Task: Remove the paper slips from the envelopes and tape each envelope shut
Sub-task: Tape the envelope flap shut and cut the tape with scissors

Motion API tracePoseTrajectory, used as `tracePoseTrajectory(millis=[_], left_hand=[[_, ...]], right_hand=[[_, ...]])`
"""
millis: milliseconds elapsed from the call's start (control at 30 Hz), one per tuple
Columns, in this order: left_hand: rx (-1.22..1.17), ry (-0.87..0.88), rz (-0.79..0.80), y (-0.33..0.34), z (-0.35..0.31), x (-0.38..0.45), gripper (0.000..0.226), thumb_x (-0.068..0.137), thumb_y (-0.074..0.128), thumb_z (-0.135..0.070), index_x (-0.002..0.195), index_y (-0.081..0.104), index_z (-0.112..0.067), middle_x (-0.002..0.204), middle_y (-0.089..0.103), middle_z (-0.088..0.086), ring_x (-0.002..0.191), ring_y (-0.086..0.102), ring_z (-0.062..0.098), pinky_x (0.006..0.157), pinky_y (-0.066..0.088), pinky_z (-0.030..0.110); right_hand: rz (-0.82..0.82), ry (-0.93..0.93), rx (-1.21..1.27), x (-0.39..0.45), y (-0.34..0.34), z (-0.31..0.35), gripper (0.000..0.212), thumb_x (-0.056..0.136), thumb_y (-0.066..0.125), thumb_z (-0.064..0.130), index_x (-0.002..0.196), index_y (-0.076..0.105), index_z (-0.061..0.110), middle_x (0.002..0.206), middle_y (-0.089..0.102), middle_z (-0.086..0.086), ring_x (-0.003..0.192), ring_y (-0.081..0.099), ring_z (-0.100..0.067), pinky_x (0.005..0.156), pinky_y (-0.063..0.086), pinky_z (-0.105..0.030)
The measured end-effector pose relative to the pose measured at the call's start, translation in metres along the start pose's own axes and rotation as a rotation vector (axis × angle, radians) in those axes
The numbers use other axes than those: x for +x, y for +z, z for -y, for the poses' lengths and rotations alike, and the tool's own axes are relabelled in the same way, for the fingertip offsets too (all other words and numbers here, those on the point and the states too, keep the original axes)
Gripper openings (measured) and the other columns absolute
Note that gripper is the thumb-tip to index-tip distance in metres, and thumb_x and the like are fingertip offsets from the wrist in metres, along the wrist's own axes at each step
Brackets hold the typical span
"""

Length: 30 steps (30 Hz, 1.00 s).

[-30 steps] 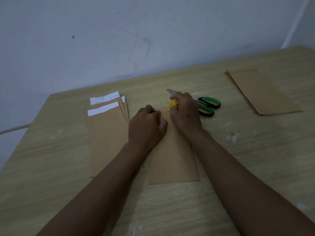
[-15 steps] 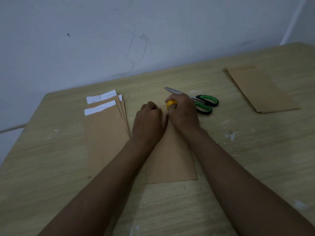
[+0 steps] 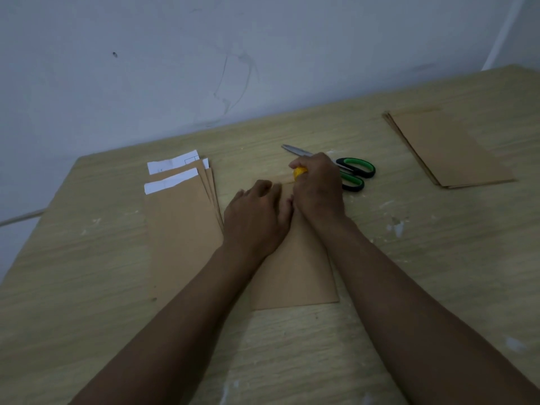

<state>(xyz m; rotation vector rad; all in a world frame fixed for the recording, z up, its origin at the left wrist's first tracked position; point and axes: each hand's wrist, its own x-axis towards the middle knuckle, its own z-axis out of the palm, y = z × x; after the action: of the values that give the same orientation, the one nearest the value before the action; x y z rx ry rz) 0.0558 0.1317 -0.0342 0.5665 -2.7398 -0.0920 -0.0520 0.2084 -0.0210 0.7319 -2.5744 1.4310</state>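
A: Grip? Right hand (image 3: 318, 185)?
B: Curled round yellow tape roll (image 3: 300, 173) at top edge of brown envelope (image 3: 295, 273). Left hand (image 3: 257, 220) flat, pressing envelope onto table (image 3: 409, 273).
A: Surroundings?
B: Scissors (image 3: 347, 171) just behind; envelopes with paper slips (image 3: 171, 184) left; plain stack (image 3: 447, 147) far right.

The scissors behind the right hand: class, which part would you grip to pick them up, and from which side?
Probably the green and black handles of the scissors, coming in from the right. The loops lie flat and uncovered there, while the blades point left and run behind the right hand, which holds the yellow tape roll.
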Motion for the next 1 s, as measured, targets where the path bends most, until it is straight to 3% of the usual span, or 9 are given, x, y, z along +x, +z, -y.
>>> tracePoseTrajectory(millis=[100, 200, 333, 467, 533, 633, 767, 1000], left_hand=[[0.021, -0.008, 0.022, 0.000, -0.001, -0.002, 0.057, 0.100, 0.026, -0.048, 0.137, 0.059, -0.020, 0.140, 0.057, 0.002, 0.118, 0.061, 0.024, 0.110, 0.038, 0.042], [0.061, 0.000, 0.024, 0.000, -0.003, 0.000, 0.056, 0.100, 0.025, -0.045, 0.133, 0.062, -0.018, 0.137, 0.060, 0.003, 0.120, 0.060, 0.022, 0.111, 0.036, 0.042], [0.045, -0.003, 0.013, 0.001, -0.008, 0.003, 0.053, 0.097, 0.025, -0.042, 0.107, 0.068, -0.011, 0.121, 0.063, 0.011, 0.110, 0.058, 0.029, 0.094, 0.044, 0.043], [0.024, 0.010, -0.017, 0.004, -0.008, 0.004, 0.047, 0.096, 0.029, -0.038, 0.098, 0.066, -0.009, 0.115, 0.059, 0.013, 0.102, 0.057, 0.030, 0.087, 0.044, 0.041], [0.019, 0.011, -0.006, 0.004, -0.009, 0.005, 0.048, 0.096, 0.028, -0.039, 0.103, 0.066, -0.010, 0.110, 0.061, 0.011, 0.095, 0.059, 0.030, 0.086, 0.045, 0.042], [0.026, -0.007, -0.001, 0.003, -0.009, 0.004, 0.053, 0.096, 0.029, -0.040, 0.127, 0.062, -0.012, 0.118, 0.063, 0.010, 0.101, 0.060, 0.030, 0.089, 0.047, 0.044], [0.028, -0.004, 0.001, 0.003, -0.010, 0.003, 0.054, 0.096, 0.026, -0.042, 0.121, 0.064, -0.015, 0.127, 0.058, 0.003, 0.110, 0.056, 0.025, 0.085, 0.046, 0.042], [0.056, -0.006, 0.036, 0.002, -0.013, 0.005, 0.056, 0.094, 0.024, -0.045, 0.123, 0.061, -0.015, 0.127, 0.057, 0.003, 0.113, 0.055, 0.026, 0.088, 0.047, 0.046]], right_hand=[[-0.025, 0.002, -0.002, 0.000, -0.002, -0.002, 0.042, 0.082, 0.049, -0.006, 0.114, 0.069, 0.009, 0.115, 0.061, -0.013, 0.108, 0.057, -0.027, 0.081, 0.036, -0.021], [-0.011, -0.004, -0.021, 0.001, -0.003, -0.005, 0.038, 0.082, 0.051, -0.003, 0.113, 0.069, 0.010, 0.113, 0.061, -0.013, 0.105, 0.057, -0.028, 0.079, 0.037, -0.023], [0.039, -0.029, -0.045, 0.002, -0.003, -0.006, 0.032, 0.087, 0.052, 0.001, 0.111, 0.070, 0.012, 0.114, 0.063, -0.012, 0.106, 0.057, -0.025, 0.077, 0.032, -0.019], [0.067, -0.068, -0.040, 0.004, -0.007, -0.010, 0.029, 0.087, 0.055, 0.003, 0.110, 0.071, 0.012, 0.113, 0.065, -0.012, 0.106, 0.058, -0.025, 0.077, 0.032, -0.017], [0.080, -0.070, -0.046, 0.005, -0.008, -0.012, 0.029, 0.087, 0.056, 0.004, 0.110, 0.071, 0.012, 0.114, 0.065, -0.011, 0.107, 0.058, -0.024, 0.078, 0.032, -0.016], [0.080, -0.071, -0.042, 0.005, -0.006, -0.013, 0.029, 0.086, 0.055, 0.003, 0.109, 0.071, 0.013, 0.113, 0.065, -0.011, 0.106, 0.058, -0.023, 0.079, 0.033, -0.016], [0.075, -0.070, -0.032, 0.005, -0.004, -0.013, 0.029, 0.085, 0.054, 0.003, 0.107, 0.071, 0.013, 0.112, 0.065, -0.011, 0.106, 0.058, -0.025, 0.082, 0.038, -0.021], [0.061, -0.046, -0.006, 0.004, -0.007, -0.012, 0.031, 0.088, 0.053, 0.002, 0.111, 0.070, 0.011, 0.116, 0.064, -0.011, 0.109, 0.057, -0.023, 0.079, 0.032, -0.015]])
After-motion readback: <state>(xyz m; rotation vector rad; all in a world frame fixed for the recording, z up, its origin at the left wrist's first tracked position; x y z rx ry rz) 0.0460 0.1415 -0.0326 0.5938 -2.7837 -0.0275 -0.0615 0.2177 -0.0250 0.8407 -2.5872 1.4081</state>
